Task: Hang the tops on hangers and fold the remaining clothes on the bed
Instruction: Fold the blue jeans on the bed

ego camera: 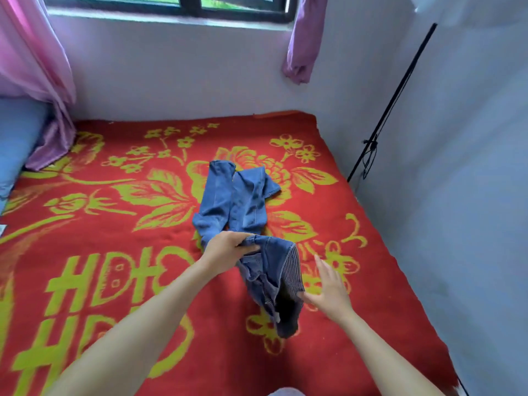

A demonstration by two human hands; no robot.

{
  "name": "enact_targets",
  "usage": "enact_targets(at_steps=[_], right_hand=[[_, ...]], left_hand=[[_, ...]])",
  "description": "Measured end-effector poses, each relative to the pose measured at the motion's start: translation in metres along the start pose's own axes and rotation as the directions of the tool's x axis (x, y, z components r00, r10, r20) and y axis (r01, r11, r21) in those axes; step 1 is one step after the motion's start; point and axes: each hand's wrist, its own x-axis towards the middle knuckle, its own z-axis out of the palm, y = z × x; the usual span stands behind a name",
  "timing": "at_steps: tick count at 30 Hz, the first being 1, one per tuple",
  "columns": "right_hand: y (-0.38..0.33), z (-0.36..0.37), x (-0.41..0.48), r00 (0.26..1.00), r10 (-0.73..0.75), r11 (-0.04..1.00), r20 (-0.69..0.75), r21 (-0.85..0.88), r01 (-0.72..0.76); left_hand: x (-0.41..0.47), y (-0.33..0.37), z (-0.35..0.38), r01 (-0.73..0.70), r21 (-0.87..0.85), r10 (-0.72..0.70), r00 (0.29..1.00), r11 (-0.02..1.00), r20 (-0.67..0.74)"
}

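A pair of blue jeans (240,204) lies lengthwise on the red bed cover (114,224), legs pointing toward the window and crumpled at the knees. My left hand (225,248) grips the waistband and lifts it off the bed, so the striped inner lining shows. To the right of the waist, my right hand (328,287) has its fingers spread, with the thumb touching the lower edge of the waist opening.
The cover carries yellow flowers and letters. A blue pillow (17,144) and a pink curtain (37,75) are at the left. A black rod with a cord (385,110) leans on the right wall. A purple curtain (305,38) hangs by the window.
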Motion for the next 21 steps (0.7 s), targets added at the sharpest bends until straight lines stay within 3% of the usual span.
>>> enact_targets(at_steps=[3,6,9,12,16,21], right_hand=[[0.004,-0.006,-0.012,0.998,0.057,0.996,0.027,0.061,-0.059],[0.003,0.002,-0.023,0.999,-0.03,0.968,0.032,0.249,0.021],[-0.011,-0.002,-0.038,0.995,-0.019,0.896,-0.098,0.441,0.06],[-0.022,-0.014,-0.046,0.994,-0.012,0.82,-0.108,0.568,0.071],[-0.019,-0.027,-0.057,0.987,0.081,0.819,-0.138,0.573,0.013],[-0.022,-0.029,-0.065,0.994,0.029,0.919,-0.11,0.393,0.017]], left_hand=[[0.0,0.025,-0.025,-0.096,-0.134,0.077,0.987,0.986,-0.142],[0.006,0.051,-0.045,-0.154,-0.197,0.098,0.958,0.968,-0.268],[0.005,0.087,-0.062,-0.175,-0.211,0.105,0.946,0.962,-0.307],[0.006,0.106,-0.071,-0.18,-0.202,0.092,0.92,0.963,-0.382],[0.01,0.109,-0.075,-0.167,-0.306,0.011,0.892,0.937,-0.453],[0.009,0.119,-0.096,-0.213,-0.399,-0.017,0.866,0.892,-0.499]])
